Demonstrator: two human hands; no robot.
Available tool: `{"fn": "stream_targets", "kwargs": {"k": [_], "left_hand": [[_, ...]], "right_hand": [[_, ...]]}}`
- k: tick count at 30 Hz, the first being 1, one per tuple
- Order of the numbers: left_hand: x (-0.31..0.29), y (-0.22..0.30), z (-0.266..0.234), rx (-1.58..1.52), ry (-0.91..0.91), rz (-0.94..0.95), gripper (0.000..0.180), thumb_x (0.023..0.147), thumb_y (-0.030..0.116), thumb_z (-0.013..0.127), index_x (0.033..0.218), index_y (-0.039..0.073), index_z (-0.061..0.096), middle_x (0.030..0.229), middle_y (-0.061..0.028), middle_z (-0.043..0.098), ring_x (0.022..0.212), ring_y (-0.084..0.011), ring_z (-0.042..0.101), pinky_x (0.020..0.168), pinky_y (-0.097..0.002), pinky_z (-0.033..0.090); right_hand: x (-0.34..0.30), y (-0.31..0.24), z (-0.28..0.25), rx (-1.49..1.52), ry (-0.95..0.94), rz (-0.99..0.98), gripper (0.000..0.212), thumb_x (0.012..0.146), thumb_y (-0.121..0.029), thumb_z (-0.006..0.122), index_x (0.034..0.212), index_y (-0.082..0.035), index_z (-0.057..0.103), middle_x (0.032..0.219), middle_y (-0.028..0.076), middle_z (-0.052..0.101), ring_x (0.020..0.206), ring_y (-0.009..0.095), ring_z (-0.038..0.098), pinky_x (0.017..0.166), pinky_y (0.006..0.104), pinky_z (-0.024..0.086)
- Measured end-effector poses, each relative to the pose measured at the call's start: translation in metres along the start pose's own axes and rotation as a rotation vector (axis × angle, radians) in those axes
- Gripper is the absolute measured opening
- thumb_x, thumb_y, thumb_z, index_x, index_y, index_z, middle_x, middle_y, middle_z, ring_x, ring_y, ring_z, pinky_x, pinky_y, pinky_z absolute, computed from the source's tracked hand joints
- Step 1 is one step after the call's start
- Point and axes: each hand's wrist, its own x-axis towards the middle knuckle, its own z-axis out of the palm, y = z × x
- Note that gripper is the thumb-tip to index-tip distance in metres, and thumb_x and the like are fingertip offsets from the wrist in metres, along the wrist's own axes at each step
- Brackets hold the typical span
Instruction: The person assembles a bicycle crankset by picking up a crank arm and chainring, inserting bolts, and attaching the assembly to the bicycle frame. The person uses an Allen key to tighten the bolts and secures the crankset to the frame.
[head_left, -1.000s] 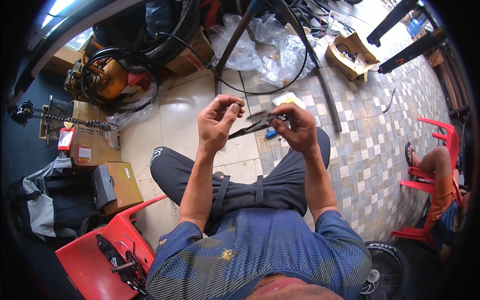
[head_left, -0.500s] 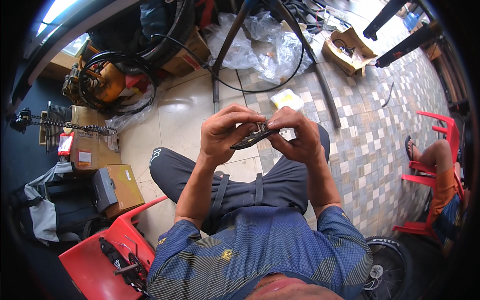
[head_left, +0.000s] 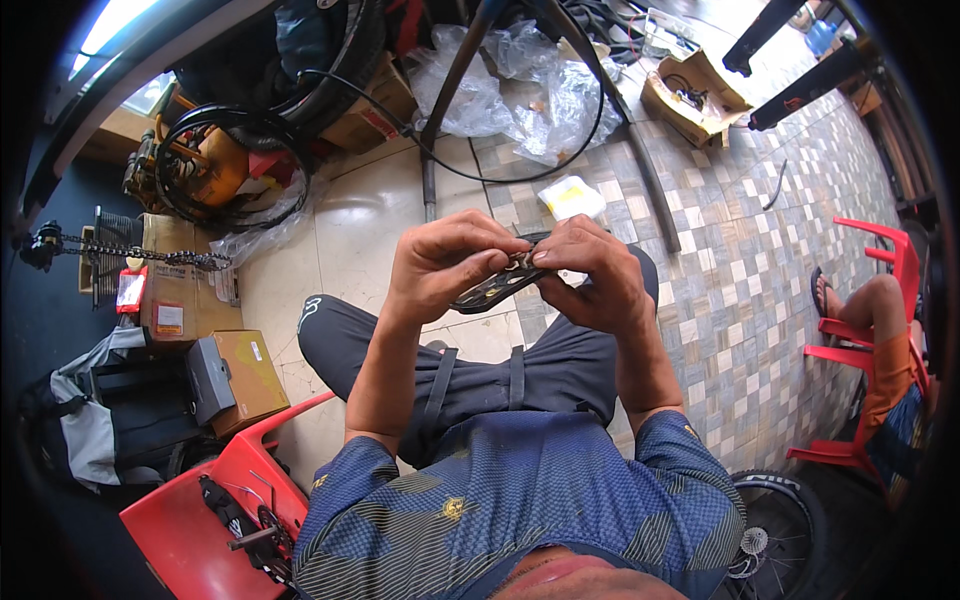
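Observation:
Above my lap, both hands hold a flat black bike part with cut-outs (head_left: 487, 297); its exact kind does not show. My left hand (head_left: 437, 262) closes on its left side, thumb and fingertips pinching near the upper edge. My right hand (head_left: 598, 268) grips the right end, with the thumb and forefinger close to the left fingertips. Small metal-coloured details show between the fingertips, too small to make out. The fingers hide much of the part's far edge.
A work stand's dark legs (head_left: 640, 185) rise ahead, with clear plastic bags (head_left: 545, 125) between them. A red chair (head_left: 190, 520) holding a crankset stands at lower left, beside cardboard boxes (head_left: 245, 375). Someone's leg (head_left: 865, 305) and red chairs are at right. A wheel (head_left: 775, 535) lies lower right.
The black part has tilted, so more of its cut-out face shows. My left hand has shifted slightly left, and both hands keep their grip.

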Motion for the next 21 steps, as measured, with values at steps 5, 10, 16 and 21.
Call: {"fn": "stream_targets", "kwargs": {"k": [5,10,16,21], "left_hand": [[0.009,-0.006,-0.004,-0.113,-0.066,-0.065,0.015,0.086,0.002,0.076,0.100,-0.002,0.076,0.095,-0.0117,0.071,0.090,-0.0164,0.066,0.078,-0.0275,0.053],[0.016,-0.006,-0.005,-0.133,-0.086,-0.053,0.016,0.085,0.004,0.076,0.100,-0.001,0.076,0.094,-0.0106,0.070,0.089,-0.0156,0.066,0.078,-0.0271,0.053],[0.019,-0.003,-0.004,-0.155,-0.073,-0.058,0.015,0.085,0.004,0.076,0.099,-0.001,0.076,0.093,-0.0096,0.070,0.087,-0.0151,0.066,0.076,-0.0269,0.053],[0.020,0.001,-0.005,-0.119,-0.110,-0.019,0.015,0.084,0.003,0.077,0.099,0.000,0.077,0.092,-0.0094,0.070,0.085,-0.0147,0.065,0.074,-0.0266,0.052]], "right_hand": [[0.003,-0.002,-0.004,-0.049,-0.021,-0.013,0.039,0.076,0.003,0.079,0.108,-0.009,0.059,0.090,0.004,0.069,0.080,0.023,0.066,0.073,0.0353,0.052],[0.011,-0.002,-0.008,-0.027,-0.022,-0.008,0.039,0.076,0.003,0.079,0.107,-0.009,0.060,0.089,0.004,0.069,0.079,0.023,0.066,0.071,0.0347,0.052],[0.018,-0.001,-0.010,0.033,-0.026,-0.022,0.039,0.075,0.003,0.079,0.107,-0.009,0.061,0.088,0.005,0.069,0.077,0.023,0.066,0.070,0.0342,0.051],[0.017,-0.002,-0.009,0.090,-0.017,0.040,0.038,0.075,0.003,0.079,0.107,-0.009,0.062,0.088,0.005,0.069,0.077,0.023,0.067,0.070,0.0343,0.051]]}}
